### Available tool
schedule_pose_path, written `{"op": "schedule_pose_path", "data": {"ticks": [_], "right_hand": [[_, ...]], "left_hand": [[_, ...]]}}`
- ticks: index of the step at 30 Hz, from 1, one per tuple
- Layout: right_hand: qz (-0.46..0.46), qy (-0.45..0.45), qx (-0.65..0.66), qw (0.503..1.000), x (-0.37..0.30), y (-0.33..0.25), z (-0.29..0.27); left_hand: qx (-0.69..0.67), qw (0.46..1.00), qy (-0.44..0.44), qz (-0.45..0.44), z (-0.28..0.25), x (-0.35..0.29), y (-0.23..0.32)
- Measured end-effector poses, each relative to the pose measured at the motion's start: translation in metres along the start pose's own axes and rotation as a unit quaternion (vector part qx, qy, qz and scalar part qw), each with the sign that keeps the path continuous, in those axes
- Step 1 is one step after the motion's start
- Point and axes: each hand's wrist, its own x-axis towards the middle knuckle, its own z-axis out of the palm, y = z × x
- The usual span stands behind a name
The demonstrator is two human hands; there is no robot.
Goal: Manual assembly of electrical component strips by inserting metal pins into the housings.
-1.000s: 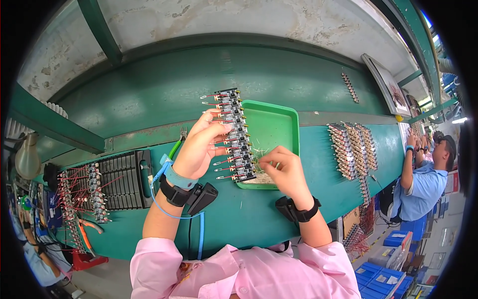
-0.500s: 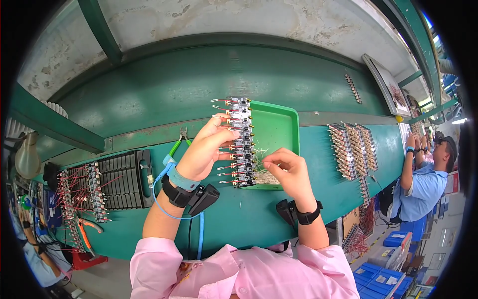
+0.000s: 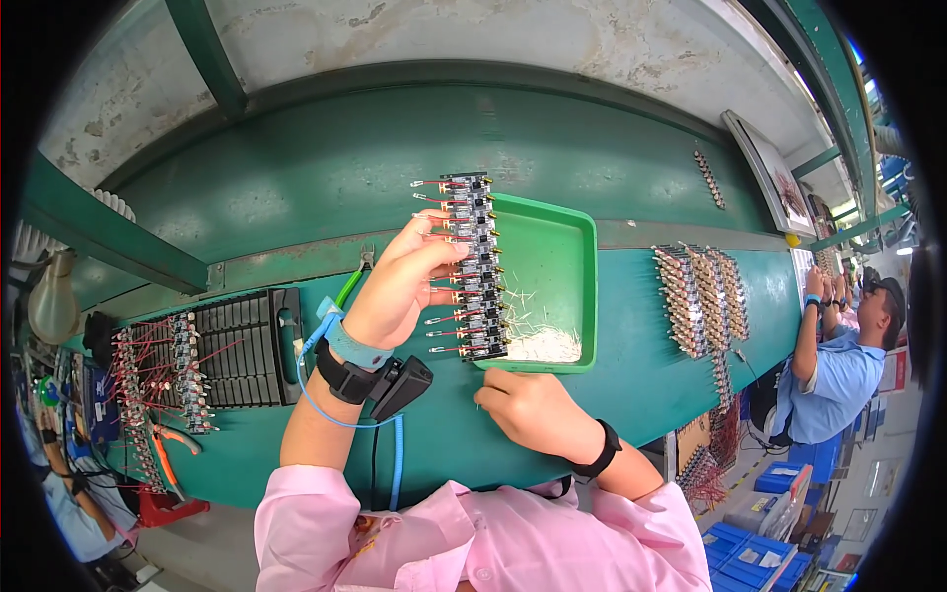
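Nearest, pink sleeves [image 3: 311,518] on both arms, black strap [image 3: 604,449] on right wrist. Right hand [image 3: 538,414] over the tabletop [image 3: 631,400], just below the tray's near edge; fingers bent inward, cannot tell if they are closed on some tiny piece. Left wrist has a teal band [image 3: 357,350] with a blue cord [image 3: 316,400]. Left hand [image 3: 390,281] gripping a long strip of circuit boards [image 3: 480,271] by its left edge, thumb on top, fingers around the side. Strip runs away from the body, overlapping the left side of the green tray [image 3: 591,257]; red wires [image 3: 454,318] stick out leftward. Thin pale clippings [image 3: 545,345] piled at tray's near end, more scattered beyond. Green-handled cutters [image 3: 348,287] lie just left of left hand. Far left: black rack [image 3: 237,360], more wired strips [image 3: 185,370], orange-handled pliers [image 3: 168,464]. Right: board stacks [image 3: 695,296] on the tabletop. Farther: small strip [image 3: 708,181] beside a pale panel [image 3: 769,173]; co-worker in blue shirt [image 3: 838,380] at far right.
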Motion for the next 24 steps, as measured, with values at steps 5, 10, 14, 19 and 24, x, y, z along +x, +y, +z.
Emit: {"op": "schedule_pose_path", "data": {"ticks": [5, 10, 14, 19, 24], "right_hand": [[-0.038, -0.04, -0.036, 0.998, 0.001, 0.003, 0.004], [-0.023, -0.069, -0.099, 0.992, -0.005, -0.004, 0.011], [-0.021, -0.084, -0.16, 0.983, -0.007, -0.005, 0.016], [-0.004, -0.061, -0.148, 0.987, -0.004, -0.004, 0.006], [0.067, 0.046, -0.083, 0.993, 0.013, 0.013, -0.015]], "left_hand": [[-0.006, 1.0, -0.01, 0.004, 0.0, 0.001, 0.0], [-0.001, 1.0, -0.007, 0.004, -0.001, 0.0, 0.001], [-0.001, 1.0, -0.004, 0.014, -0.002, -0.001, 0.004], [-0.009, 1.0, 0.006, 0.026, -0.003, -0.002, 0.009], [-0.022, 0.998, 0.016, 0.048, -0.005, -0.003, 0.01]]}}
